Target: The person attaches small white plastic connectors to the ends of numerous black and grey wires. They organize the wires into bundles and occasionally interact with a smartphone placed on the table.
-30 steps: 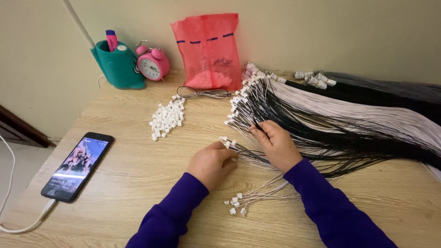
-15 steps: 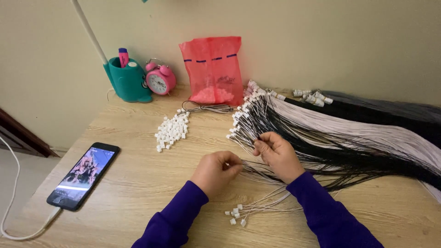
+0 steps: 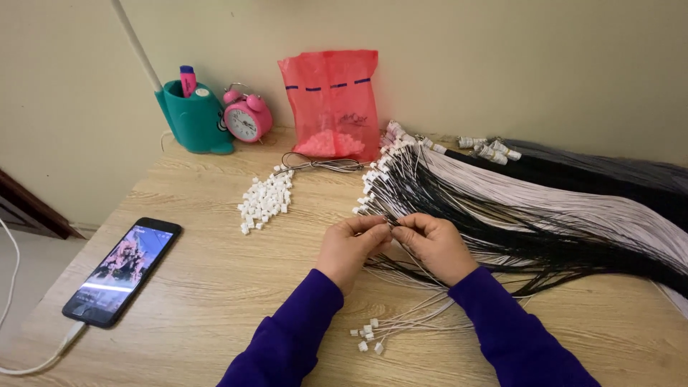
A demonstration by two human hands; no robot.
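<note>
The left hand and right hand pinch fingertips together at the wire bundle; whatever they grip is hidden, and the bundle runs off-frame right.

Both forearms, sleeved in purple, are stretched forward. The left hand and right hand are brought together, curled fingers pinched, fingertips nearly touching.

Light wooden table, phone, white connectors, wire bundles, clock
</note>
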